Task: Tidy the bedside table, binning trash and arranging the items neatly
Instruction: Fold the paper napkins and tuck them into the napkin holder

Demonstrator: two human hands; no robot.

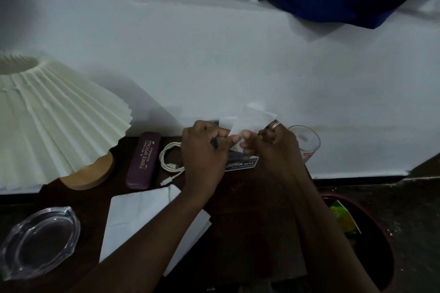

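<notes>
Pinching a white paper scrap between both hands, apparently crumpling trash; next, likely the bin at near right.

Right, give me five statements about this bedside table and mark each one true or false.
1. The left hand and right hand both pinch a white paper. True.
2. The purple spectacle case stands upright. False: it lies flat between the lamp and the white cable.
3. A green wrapper lies in the bin. True.
4. The drinking glass lies tipped over. False: it stands upright, beyond the right hand.
5. The cable sits in the glass dish. False: it lies coiled beside the case, apart from the dish.
</notes>
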